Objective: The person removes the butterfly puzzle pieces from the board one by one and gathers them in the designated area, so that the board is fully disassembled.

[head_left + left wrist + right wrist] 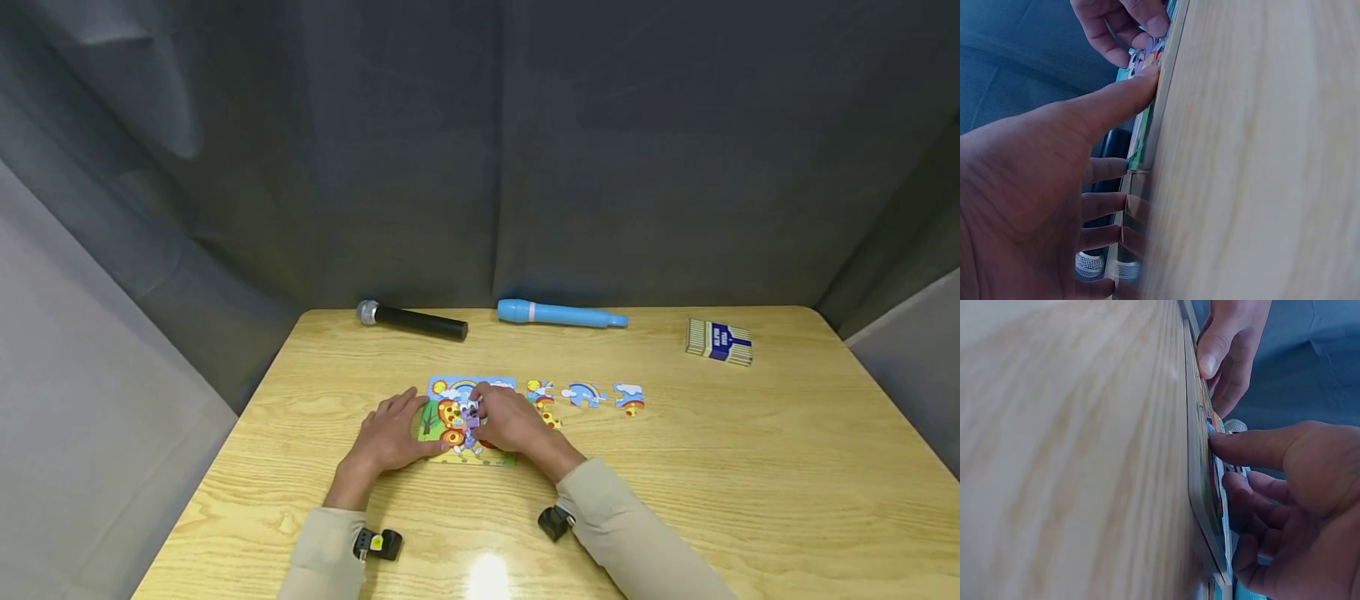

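Note:
A colourful jigsaw puzzle board (pixel 467 457) lies flat on the wooden table, showing a cartoon butterfly scene. My left hand (pixel 392 435) is spread at the board's left side, thumb resting on its face; the thumb also shows in the left wrist view. Over the middle of the board, my right hand (pixel 512 418) curls its thumb and fingers around a purple puzzle piece (pixel 470 414). In the right wrist view my right hand (pixel 1310 487) has its thumb low against the board, and its fingers partly hide the piece.
Loose puzzle pieces lie right of the board, including a rainbow piece (pixel 585 394) and a cloud piece (pixel 629 397). Behind are a black microphone (pixel 420 322) and a blue microphone-shaped object (pixel 562 314). A bundle of striped sticks (pixel 718 342) lies at the back right, before a dark curtain (pixel 495 167).

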`<action>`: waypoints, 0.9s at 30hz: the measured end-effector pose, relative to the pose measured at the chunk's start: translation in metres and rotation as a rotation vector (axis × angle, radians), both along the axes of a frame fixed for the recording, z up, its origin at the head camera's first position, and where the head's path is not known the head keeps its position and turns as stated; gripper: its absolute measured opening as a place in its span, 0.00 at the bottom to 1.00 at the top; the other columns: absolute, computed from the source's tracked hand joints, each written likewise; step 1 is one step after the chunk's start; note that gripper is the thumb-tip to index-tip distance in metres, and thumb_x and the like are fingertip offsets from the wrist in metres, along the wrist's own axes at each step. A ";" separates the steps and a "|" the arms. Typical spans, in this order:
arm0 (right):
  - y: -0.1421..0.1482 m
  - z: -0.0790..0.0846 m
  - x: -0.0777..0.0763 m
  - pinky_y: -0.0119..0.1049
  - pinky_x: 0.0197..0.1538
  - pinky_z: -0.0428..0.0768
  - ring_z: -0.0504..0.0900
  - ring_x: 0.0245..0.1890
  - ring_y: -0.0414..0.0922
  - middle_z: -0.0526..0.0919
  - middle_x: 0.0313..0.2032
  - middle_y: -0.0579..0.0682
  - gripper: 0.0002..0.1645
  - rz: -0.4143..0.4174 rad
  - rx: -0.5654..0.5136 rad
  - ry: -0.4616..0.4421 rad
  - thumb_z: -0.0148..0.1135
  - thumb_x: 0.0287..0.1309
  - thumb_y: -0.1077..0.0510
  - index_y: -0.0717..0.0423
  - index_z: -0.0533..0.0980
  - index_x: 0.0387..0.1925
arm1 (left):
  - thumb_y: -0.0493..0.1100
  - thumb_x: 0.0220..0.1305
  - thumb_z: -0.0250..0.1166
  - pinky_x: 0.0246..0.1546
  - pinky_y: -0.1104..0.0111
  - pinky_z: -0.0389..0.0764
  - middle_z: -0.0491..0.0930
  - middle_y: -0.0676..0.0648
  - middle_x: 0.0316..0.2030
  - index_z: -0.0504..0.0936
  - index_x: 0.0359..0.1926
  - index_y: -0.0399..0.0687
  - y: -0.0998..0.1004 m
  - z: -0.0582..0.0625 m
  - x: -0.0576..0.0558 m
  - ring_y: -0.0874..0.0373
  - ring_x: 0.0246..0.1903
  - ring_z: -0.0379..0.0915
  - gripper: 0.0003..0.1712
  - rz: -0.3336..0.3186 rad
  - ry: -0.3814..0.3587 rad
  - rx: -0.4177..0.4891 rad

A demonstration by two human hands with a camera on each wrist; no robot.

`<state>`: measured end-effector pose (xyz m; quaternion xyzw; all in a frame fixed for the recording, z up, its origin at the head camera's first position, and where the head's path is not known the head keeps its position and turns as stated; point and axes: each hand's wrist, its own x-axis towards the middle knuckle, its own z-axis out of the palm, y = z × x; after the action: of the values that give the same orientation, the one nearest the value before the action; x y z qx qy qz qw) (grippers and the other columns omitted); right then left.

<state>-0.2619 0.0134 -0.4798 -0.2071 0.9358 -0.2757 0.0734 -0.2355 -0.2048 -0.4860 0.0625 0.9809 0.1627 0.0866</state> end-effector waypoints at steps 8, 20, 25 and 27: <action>0.001 0.002 0.001 0.36 0.39 0.79 0.80 0.35 0.39 0.84 0.32 0.41 0.26 -0.009 -0.021 0.016 0.71 0.50 0.59 0.51 0.74 0.52 | 0.72 0.49 0.67 0.66 0.37 0.56 0.56 0.45 0.74 0.65 0.70 0.54 -0.001 -0.001 0.000 0.42 0.72 0.51 0.52 -0.009 0.011 0.010; 0.032 0.002 0.006 0.36 0.34 0.70 0.70 0.31 0.40 0.77 0.35 0.46 0.24 -0.023 -0.047 0.066 0.72 0.50 0.53 0.49 0.76 0.50 | 0.73 0.48 0.66 0.67 0.37 0.55 0.54 0.46 0.75 0.64 0.71 0.55 0.000 0.000 -0.001 0.43 0.73 0.49 0.53 -0.012 0.006 0.001; 0.046 0.002 0.008 0.36 0.35 0.69 0.70 0.31 0.39 0.76 0.34 0.45 0.24 -0.028 -0.015 0.102 0.73 0.49 0.51 0.48 0.76 0.49 | 0.72 0.48 0.67 0.66 0.36 0.55 0.55 0.45 0.75 0.64 0.71 0.54 0.000 0.000 -0.001 0.42 0.73 0.50 0.53 -0.009 0.013 0.003; 0.051 0.002 0.009 0.36 0.35 0.69 0.69 0.31 0.39 0.75 0.33 0.45 0.24 -0.031 -0.007 0.100 0.73 0.48 0.50 0.48 0.76 0.49 | 0.72 0.49 0.67 0.66 0.36 0.55 0.55 0.45 0.75 0.64 0.71 0.54 0.000 0.001 -0.001 0.42 0.73 0.50 0.53 -0.008 0.012 0.007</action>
<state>-0.2524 0.0647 -0.4776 -0.2065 0.9404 -0.2693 0.0218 -0.2362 -0.2044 -0.4853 0.0679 0.9805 0.1656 0.0811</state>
